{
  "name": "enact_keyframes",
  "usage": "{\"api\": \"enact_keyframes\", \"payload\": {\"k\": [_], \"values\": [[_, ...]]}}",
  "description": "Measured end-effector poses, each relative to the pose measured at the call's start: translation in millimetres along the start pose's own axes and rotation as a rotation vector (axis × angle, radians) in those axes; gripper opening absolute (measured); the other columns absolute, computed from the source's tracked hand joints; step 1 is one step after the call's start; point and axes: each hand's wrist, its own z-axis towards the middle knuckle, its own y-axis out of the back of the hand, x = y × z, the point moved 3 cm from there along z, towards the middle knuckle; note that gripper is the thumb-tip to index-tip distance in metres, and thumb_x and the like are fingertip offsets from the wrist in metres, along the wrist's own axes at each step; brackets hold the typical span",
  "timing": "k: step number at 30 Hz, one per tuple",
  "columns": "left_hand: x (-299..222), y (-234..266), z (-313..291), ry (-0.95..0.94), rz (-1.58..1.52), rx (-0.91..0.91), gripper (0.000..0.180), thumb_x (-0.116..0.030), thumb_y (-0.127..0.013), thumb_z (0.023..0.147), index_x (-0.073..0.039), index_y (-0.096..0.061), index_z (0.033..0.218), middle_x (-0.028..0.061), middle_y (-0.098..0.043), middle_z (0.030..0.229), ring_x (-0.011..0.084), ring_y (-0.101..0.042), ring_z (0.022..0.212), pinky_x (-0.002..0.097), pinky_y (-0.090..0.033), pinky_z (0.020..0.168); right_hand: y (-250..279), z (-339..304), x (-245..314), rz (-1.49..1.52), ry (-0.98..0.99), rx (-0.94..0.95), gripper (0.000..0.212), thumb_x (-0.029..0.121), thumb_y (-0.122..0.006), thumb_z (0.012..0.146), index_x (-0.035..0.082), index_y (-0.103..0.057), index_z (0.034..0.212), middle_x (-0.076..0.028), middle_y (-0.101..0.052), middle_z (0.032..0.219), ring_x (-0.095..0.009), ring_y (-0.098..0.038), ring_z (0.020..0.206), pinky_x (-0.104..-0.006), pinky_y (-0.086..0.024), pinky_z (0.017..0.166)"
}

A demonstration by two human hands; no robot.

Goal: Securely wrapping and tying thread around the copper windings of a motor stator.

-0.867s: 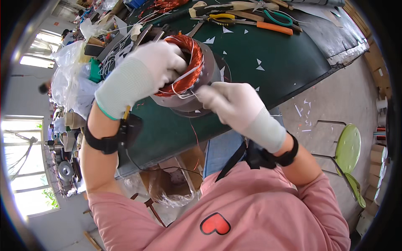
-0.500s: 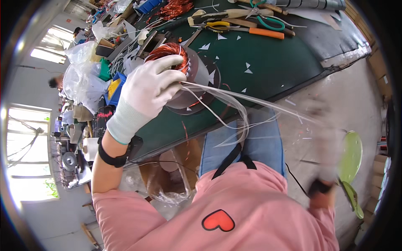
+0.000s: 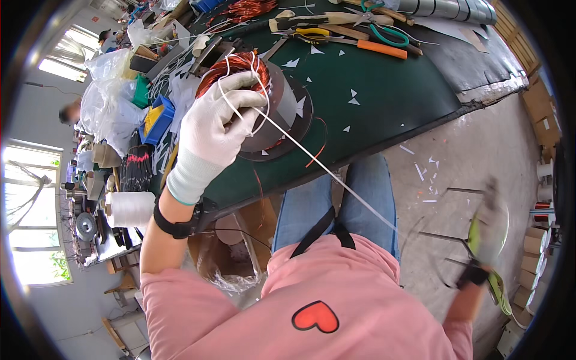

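Left hand, in a white knit glove, presses closed over the dark cylindrical motor stator with copper windings, steadying it at the near edge of the green-covered workbench. A white lacing cord runs taut from the windings out right to the right hand, flung wide and blurred; its grip cannot be told. Pliers with orange handles lie far on the bench.

Your gloves: white. Coil: copper-orange. Cord: white. Tabletop: dark green, white scraps. Your shirt: pink, red heart.
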Motion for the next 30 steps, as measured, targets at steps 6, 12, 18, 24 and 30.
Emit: {"api": "enact_keyframes", "payload": {"k": [6, 12, 18, 24, 30], "values": [[7.2, -10.0, 1.6, 0.028, -0.044, -0.010, 0.014, -0.003, -0.067, 0.084, -0.008, -0.072, 0.095, 0.0100, -0.069, 0.117, 0.0264, -0.069, 0.091, 0.0334, -0.054, 0.076, -253.2, -69.2, 139.0, 0.479, -0.033, 1.328, 0.032, 0.015, -0.059, 0.093, -0.002, -0.061, 0.120, -0.013, -0.071, 0.101, -0.022, -0.064, 0.073, -0.0360, -0.055, 0.070], [9.3, 2.8, -4.2, -0.089, 0.125, -0.087, 0.014, -0.004, -0.070, 0.080, -0.010, -0.073, 0.093, 0.0114, -0.070, 0.116, 0.0317, -0.069, 0.096, 0.0375, -0.054, 0.080, 82.9, 124.4, -80.9, 0.739, 0.081, 0.094, 0.019, 0.006, -0.047, 0.103, 0.005, -0.064, 0.112, 0.004, -0.057, 0.085, -0.005, -0.050, 0.067, -0.0161, -0.045, 0.067], [-39.9, 17.4, -20.3, -0.255, 0.138, -0.392, 0.021, -0.002, -0.072, 0.071, -0.009, -0.075, 0.091, 0.0046, -0.066, 0.087, 0.0215, -0.063, 0.079, 0.0353, -0.051, 0.072, 55.5, 72.0, -29.5, -0.430, 0.550, -0.259, 0.041, 0.029, -0.047, 0.103, 0.003, -0.062, 0.131, -0.002, -0.068, 0.101, -0.014, -0.055, 0.081, -0.0271, -0.046, 0.074], [-28.5, -60.3, -67.2, -0.387, 0.310, -0.030, 0.029, -0.016, -0.072, 0.068, -0.018, -0.073, 0.097, -0.0008, -0.061, 0.093, 0.0193, -0.062, 0.083, 0.0364, -0.052, 0.068, -244.5, -72.4, 177.2, 0.011, 0.912, 0.811, 0.023, 0.018, -0.064, 0.094, 0.003, -0.075, 0.108, -0.010, -0.071, 0.093, -0.022, -0.065, 0.083, -0.0339, -0.050, 0.079], [4.4, 0.3, -29.8, -0.176, 0.412, -0.462, 0.041, -0.013, -0.077, 0.068, -0.008, -0.071, 0.108, 0.0048, -0.067, 0.098, 0.0269, -0.066, 0.088, 0.0447, -0.051, 0.095, -241.7, -81.2, 204.7, 0.769, 0.690, 1.302, 0.040, 0.040, -0.062, 0.100, 0.001, -0.065, 0.093, -0.004, -0.063, 0.082, -0.010, -0.057, 0.074, -0.0233, -0.044, 0.065]]}}
